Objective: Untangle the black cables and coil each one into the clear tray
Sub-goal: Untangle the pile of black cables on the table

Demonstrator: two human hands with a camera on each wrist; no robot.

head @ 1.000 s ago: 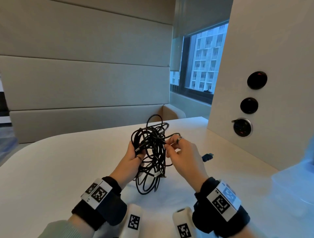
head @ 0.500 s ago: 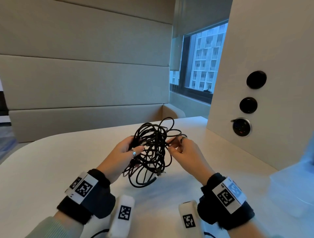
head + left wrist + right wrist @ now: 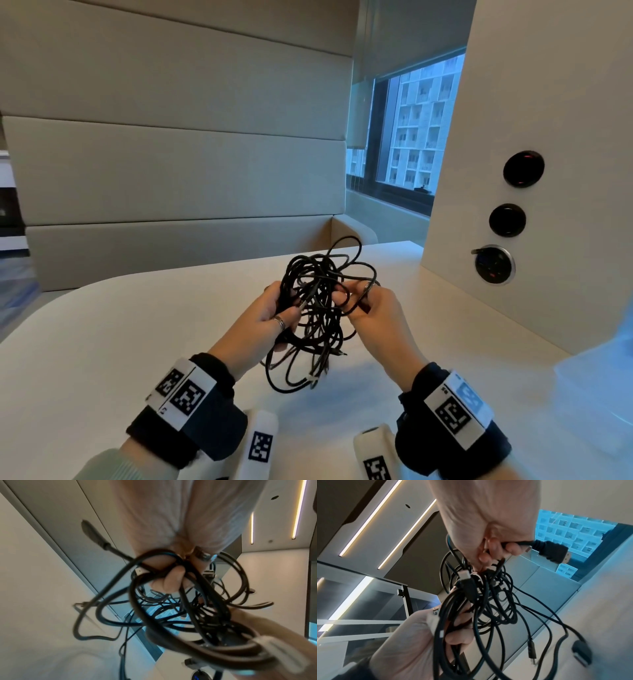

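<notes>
A tangle of black cables hangs above the white table, held between both hands. My left hand grips one side of the bundle, fingers curled round several strands. My right hand pinches strands on the other side. In the right wrist view its fingers hold a cable just behind a large black plug. Loose loops dangle below the hands down to the table. The clear tray sits at the right edge of the table, partly out of view.
A white partition with three round black sockets stands along the table's right side. A padded bench back runs behind the table, and a window is at the back right.
The bundle has been turned between my hands and its top loops have spread wider. The plug that lay on the table to the right is no longer there.
</notes>
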